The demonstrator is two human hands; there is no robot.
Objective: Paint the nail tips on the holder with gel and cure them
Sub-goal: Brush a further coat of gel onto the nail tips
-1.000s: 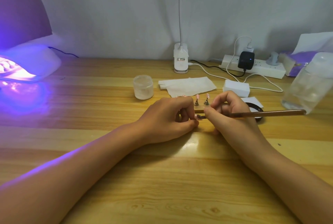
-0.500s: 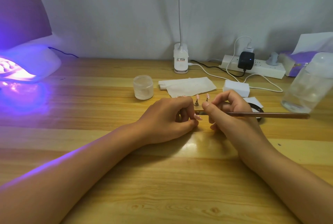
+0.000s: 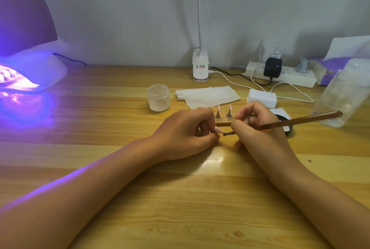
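While looking down at centre frame, noted left hand [image 3: 186, 132] curled into a loose fist, fingertips and thumb pinching a pink nail tip [image 3: 218, 129], probably by its small stand; stand itself buried inside the fist. Found right hand [image 3: 258, 128] just to the right, fingers gripping a brown brush [image 3: 300, 121] pen-style, handle slanting toward upper right, bristle end right at the held tip; actual contact not resolvable.

Recorded wooden holder [image 3: 223, 122] flat on table [image 3: 180, 198] just behind both hands, mostly covered by knuckles. Counted two upright pegs [image 3: 228, 113] with pink tips in the gap between the hands; further pink tips at the holder's left end barely peeking over the left knuckles.

Logged frosted jar [image 3: 158, 98] up and left of the hands, folded tissue [image 3: 208, 96] right of the jar. Logged curing lamp [image 3: 34, 72] at left edge, glowing violet, cut off by the frame, interior washed out. Logged clear bottle [image 3: 344, 92] at right edge, blurred and partly cropped.
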